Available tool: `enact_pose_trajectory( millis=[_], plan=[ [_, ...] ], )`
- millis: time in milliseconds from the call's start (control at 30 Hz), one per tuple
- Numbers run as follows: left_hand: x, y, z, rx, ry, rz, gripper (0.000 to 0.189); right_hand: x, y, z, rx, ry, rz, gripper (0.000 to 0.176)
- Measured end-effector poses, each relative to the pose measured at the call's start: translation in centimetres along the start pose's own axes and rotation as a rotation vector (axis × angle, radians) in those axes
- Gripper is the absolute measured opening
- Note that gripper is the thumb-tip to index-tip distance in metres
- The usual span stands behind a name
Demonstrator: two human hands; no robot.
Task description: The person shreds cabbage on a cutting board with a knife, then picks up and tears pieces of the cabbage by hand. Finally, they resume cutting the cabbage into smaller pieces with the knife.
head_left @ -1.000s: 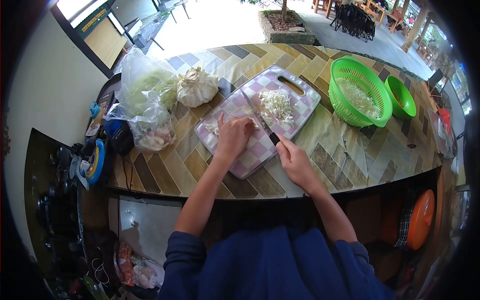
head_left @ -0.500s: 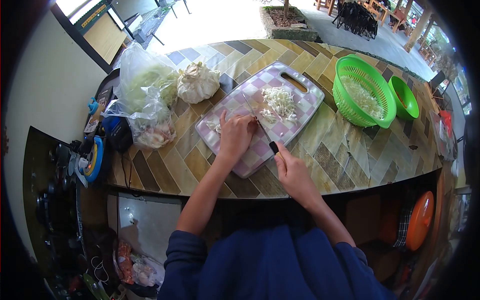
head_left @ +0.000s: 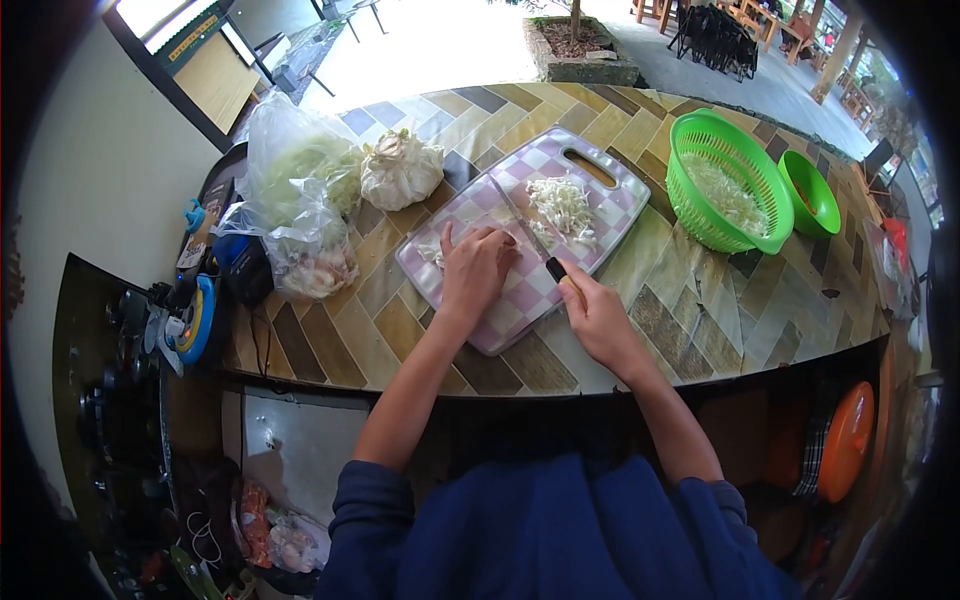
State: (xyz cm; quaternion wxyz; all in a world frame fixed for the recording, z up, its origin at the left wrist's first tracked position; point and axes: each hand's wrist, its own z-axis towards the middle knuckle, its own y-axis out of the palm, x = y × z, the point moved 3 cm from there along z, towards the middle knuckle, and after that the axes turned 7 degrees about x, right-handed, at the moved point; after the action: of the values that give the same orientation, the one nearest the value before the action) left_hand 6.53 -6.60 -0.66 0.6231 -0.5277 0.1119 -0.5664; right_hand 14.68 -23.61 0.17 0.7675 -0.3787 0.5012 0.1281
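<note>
My left hand rests on the pink-and-white checkered cutting board, its fingers curled down over pale cabbage that they mostly hide. Some white bits show on the board to its left. In my right hand is a knife with a black and tan handle. Its blade slants up and left across the board, just right of my left fingertips. A pile of shredded cabbage lies right of the blade.
A green colander with white shreds and a smaller green bowl stand at the right. At the left are a clear plastic bag of pale vegetables and a white bulbous bundle. The tiled counter's edge runs before me.
The knife and my right hand have shifted slightly right, so the blade stands farther from my left fingertips. My left hand stays on the board. The whole view has moved a little.
</note>
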Motion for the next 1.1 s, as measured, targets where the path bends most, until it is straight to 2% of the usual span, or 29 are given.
enact_pose_trajectory(
  millis=[100, 233, 333, 600, 700, 900, 1100],
  plan=[
    [-0.2, 0.0, 0.1, -0.011, -0.025, -0.006, 0.015, 0.3, -0.3, -1.1, 0.022, -0.088, 0.019, 0.038],
    [-0.4, 0.0, 0.2, 0.073, -0.086, -0.151, 0.014, -0.9, -0.9, -2.0, -0.06, -0.001, 0.005, 0.038],
    [-0.7, -0.1, 0.5, 0.062, -0.139, -0.202, 0.017, -1.5, -1.2, -2.2, -0.104, 0.048, -0.033, 0.038],
    [-1.3, 0.4, 0.5, 0.068, -0.119, -0.188, 0.016, -0.7, 0.7, -1.1, -0.095, -0.023, -0.081, 0.037],
    [-1.1, 0.3, 0.7, 0.055, -0.078, -0.162, 0.016, 0.0, 2.5, -0.3, -0.032, -0.086, -0.146, 0.037],
    [-1.1, -0.1, 1.0, 0.021, -0.041, -0.195, 0.019, 0.6, 0.5, -0.6, 0.026, -0.036, 0.009, 0.038],
    [-1.8, 0.5, 0.8, 0.053, -0.081, -0.196, 0.021, -0.7, -0.4, -2.6, -0.052, 0.079, 0.006, 0.039]
  ],
)
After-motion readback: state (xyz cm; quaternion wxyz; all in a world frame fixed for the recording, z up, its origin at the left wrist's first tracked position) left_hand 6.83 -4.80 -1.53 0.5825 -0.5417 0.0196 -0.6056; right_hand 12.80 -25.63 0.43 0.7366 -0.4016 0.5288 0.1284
